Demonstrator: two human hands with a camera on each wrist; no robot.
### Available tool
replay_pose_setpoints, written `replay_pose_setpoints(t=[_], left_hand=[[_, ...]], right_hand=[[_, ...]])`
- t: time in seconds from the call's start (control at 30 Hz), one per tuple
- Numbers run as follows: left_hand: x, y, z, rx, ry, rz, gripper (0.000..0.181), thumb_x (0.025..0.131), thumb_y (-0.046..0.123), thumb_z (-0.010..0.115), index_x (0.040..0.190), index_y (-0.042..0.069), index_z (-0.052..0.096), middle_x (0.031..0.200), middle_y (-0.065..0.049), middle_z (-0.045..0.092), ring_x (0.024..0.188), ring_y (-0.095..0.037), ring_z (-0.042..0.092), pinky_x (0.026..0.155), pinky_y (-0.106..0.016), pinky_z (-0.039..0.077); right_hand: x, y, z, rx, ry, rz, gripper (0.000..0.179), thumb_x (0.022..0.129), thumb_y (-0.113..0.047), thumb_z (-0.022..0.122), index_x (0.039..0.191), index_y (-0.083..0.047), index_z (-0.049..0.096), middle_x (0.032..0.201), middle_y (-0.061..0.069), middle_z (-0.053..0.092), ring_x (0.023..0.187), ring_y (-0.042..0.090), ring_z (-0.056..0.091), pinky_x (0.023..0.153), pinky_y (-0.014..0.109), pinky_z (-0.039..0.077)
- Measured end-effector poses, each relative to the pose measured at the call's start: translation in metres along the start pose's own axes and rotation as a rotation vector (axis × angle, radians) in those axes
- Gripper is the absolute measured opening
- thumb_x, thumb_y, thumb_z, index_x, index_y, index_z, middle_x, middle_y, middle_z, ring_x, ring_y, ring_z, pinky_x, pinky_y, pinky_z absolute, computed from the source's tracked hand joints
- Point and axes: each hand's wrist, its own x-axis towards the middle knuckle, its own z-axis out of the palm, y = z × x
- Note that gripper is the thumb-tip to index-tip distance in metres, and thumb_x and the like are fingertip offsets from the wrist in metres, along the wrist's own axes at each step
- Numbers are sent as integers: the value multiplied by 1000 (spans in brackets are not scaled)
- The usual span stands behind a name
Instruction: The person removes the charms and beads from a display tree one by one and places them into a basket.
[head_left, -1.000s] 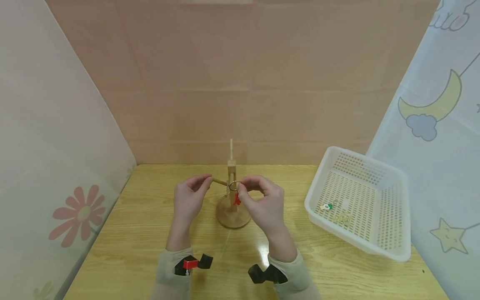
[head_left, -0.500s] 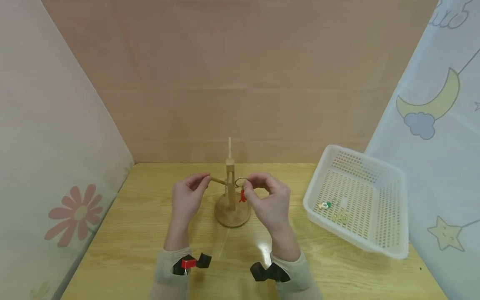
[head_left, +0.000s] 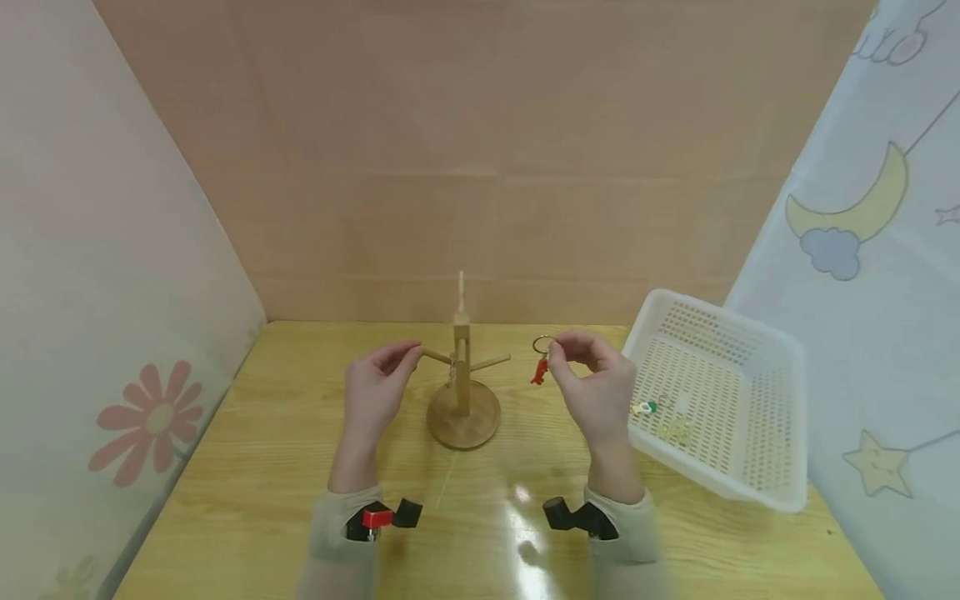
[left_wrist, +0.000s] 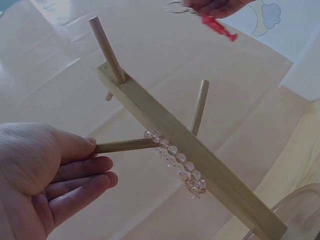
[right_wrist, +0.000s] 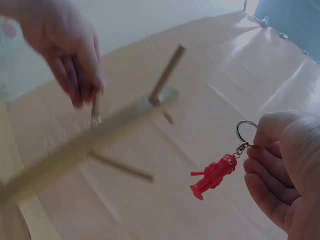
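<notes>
A wooden stand with a post and several pegs rises from a round base. My left hand pinches the tip of its left peg between thumb and index finger. On that peg, against the post, hangs a bracelet of clear pinkish beads. To the right of the stand, my right hand pinches the metal ring of a keychain, whose red figure dangles below on a short chain. The right peg is bare, apart from the keychain.
A white perforated plastic basket stands at the right behind my right hand. Inside lie a green-and-white keychain and a pale yellowish item. Printed cloth hangs at both sides, with a plain backdrop behind the table.
My right hand has carried the keychain from close to the post out to the right, past the right peg's tip. My left hand keeps its pinch on the left peg.
</notes>
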Motion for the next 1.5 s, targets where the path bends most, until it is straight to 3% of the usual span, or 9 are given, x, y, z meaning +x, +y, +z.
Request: replay_pose_setpoints(t=[0.13, 0.3, 0.6, 1.0, 1.5], left_hand=[[-2, 1, -3, 8, 1, -5, 19, 101, 16, 78, 113, 2, 82, 106, -13, 81, 95, -27, 78, 78, -18, 61], [-6, 2, -8, 35, 9, -27, 20, 102, 19, 78, 115, 4, 83, 108, -11, 81, 97, -26, 78, 78, -15, 59], [-6, -1, -12, 42, 17, -3, 23, 103, 22, 77, 115, 3, 82, 107, -12, 81, 97, -27, 78, 81, -14, 59], [-6, -3, 2, 27, 15, 20, 19, 102, 18, 78, 113, 3, 83, 101, -10, 81, 90, -28, 78, 75, -16, 60], [-4, 1, 6, 23, 8, 9, 20, 101, 15, 78, 113, 0, 82, 104, -11, 81, 93, -26, 78, 77, -15, 60]], right_hand=[[3, 12, -26, -68, 25, 48, 6, 89, 9, 75, 95, 10, 74, 85, 19, 76, 76, -2, 68, 73, 11, 56], [8, 8, -53, -139, 48, 95, 4, 90, 13, 73, 94, 13, 73, 85, 24, 74, 75, -5, 67, 72, 9, 55], [4, 48, -99, -226, 58, 267, 7, 95, 1, 78, 101, 4, 77, 87, -9, 75, 77, -2, 69, 71, 8, 55], [4, 52, -128, -335, 11, 342, 14, 98, -12, 78, 103, 0, 78, 87, -17, 74, 79, -2, 70, 73, 7, 55], [6, 50, -154, -460, -8, 444, 18, 99, -20, 77, 106, -3, 78, 87, -19, 71, 81, -6, 66, 71, 5, 52]])
